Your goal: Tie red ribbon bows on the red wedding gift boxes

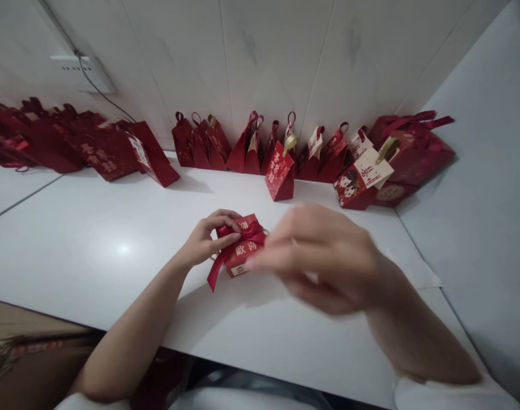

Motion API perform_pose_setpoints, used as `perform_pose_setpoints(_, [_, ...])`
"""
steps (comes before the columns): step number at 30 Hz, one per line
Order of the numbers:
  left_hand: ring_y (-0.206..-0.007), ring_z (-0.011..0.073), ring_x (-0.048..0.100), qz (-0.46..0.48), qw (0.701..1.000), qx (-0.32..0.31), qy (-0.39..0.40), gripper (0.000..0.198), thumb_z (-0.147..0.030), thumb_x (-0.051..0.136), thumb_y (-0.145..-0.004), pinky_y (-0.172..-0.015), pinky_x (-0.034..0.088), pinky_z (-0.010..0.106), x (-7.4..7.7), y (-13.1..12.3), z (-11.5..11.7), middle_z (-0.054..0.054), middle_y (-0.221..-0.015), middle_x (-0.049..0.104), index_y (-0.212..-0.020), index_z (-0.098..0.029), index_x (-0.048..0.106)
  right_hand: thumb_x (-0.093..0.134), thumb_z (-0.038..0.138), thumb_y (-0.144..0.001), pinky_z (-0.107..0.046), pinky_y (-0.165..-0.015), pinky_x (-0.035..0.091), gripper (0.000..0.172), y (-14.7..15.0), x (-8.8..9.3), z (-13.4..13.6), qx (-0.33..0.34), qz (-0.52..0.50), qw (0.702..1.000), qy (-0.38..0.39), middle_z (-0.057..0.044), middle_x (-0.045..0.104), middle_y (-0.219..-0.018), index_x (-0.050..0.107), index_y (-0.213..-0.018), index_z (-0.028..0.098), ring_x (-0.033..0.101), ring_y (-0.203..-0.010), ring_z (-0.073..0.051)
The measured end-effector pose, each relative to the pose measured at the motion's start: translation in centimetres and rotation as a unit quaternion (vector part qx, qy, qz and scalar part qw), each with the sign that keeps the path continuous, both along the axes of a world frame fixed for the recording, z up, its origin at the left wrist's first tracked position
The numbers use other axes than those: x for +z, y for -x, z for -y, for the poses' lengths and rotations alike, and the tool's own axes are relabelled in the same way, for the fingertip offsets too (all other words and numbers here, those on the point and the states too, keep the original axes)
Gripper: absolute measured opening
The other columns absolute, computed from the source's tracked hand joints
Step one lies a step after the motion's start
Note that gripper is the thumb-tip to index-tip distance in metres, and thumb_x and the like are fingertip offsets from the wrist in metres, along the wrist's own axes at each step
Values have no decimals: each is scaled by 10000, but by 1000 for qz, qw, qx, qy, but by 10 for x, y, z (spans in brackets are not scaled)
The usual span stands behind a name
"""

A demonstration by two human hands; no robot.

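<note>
A small red gift box [246, 257] with pale Chinese characters rests on the white table, a dark red ribbon [254, 232] tied in a bow across its top. One ribbon tail hangs down at the box's front left. My left hand [211, 234] is closed at the left of the box, thumb and forefinger pinching the ribbon by the knot. Just right of the box and nearer the camera is my right hand [323, 259], its fingers bent and smeared by motion. It hides the box's right side, and whether it holds anything does not show.
Along the wall stand several red gift boxes [217, 145] with ribbon loops. One red box [280, 173] stands forward of that row. Larger red gift bags [106, 151] are at the left, another red bag [426, 151] at the right. A cable hangs from a wall socket [89, 74].
</note>
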State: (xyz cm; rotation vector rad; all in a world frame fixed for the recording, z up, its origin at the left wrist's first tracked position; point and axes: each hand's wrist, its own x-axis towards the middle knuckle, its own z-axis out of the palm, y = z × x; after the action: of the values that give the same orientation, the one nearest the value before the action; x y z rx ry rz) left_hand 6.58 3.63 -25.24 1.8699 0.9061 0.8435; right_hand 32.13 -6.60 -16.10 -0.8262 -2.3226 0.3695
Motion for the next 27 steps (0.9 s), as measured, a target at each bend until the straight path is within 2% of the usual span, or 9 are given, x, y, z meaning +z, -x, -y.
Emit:
perform_pose_setpoints(3, [-1067,230,602,-20,999,-26,15,121,-326,698,-816,-936,483,362,-1,2,0,92,-1236,588,-839,-214,737,480,125,-919,-345,-922,479,271,6,-13,-59,32,11,998,50,-31,624,-1063,691,-1028,255,588,-1018,-172])
perform_pose_setpoints(6, [-1055,226,615,-21,999,-36,25,100,-311,706,-808,-925,503,367,-3,3,-1,91,-1247,582,-830,-222,745,470,77,-900,-302,-889,474,280,8,-35,-87,61,13,989,132,-37,578,-1059,692,-982,227,580,-977,-151])
perform_pose_setpoints(9, [-1056,226,617,-15,999,-39,25,96,-306,706,-808,-931,509,372,-6,4,-3,91,-1236,587,-835,-227,753,497,137,-912,-299,-878,461,216,9,-48,-92,68,14,976,204,-37,558,-1061,684,-978,225,574,-970,-154])
perform_pose_setpoints(12, [-1059,237,616,-11,999,-42,31,108,-308,708,-805,-917,523,379,-7,3,-4,102,-1236,586,-848,-226,763,518,247,-933,-290,-808,449,150,9,-52,-94,60,25,962,267,-29,565,-987,660,-919,200,567,-879,-152])
perform_pose_setpoints(16, [-1081,250,607,1,997,-51,49,111,-313,708,-805,-924,522,386,-8,1,-4,109,-1227,586,-840,-221,760,522,437,-939,-261,-646,400,323,7,-56,-102,105,17,916,387,15,533,-735,565,-754,176,494,-670,-123])
perform_pose_setpoints(18, [-1067,244,611,4,997,-48,53,114,-320,712,-802,-927,516,384,-9,0,-3,108,-1216,585,-822,-215,750,567,454,-910,-253,-617,391,307,8,-59,-104,115,-9,900,422,30,531,-694,544,-769,181,484,-634,-114])
perform_pose_setpoints(23, [-1045,229,619,-3,999,-39,34,110,-308,711,-798,-932,497,373,-10,-4,-2,105,-1196,588,-803,-199,730,594,328,-888,-248,-583,412,168,17,-64,-97,54,-68,924,372,24,577,-754,529,-817,191,520,-606,-101])
perform_pose_setpoints(27, [-1055,231,618,-14,999,-26,25,104,-294,708,-789,-946,490,374,-9,-4,0,105,-1187,595,-779,-192,725,579,246,-876,-233,-543,408,100,24,-66,-92,26,-116,936,332,37,546,-761,492,-850,204,500,-577,-86])
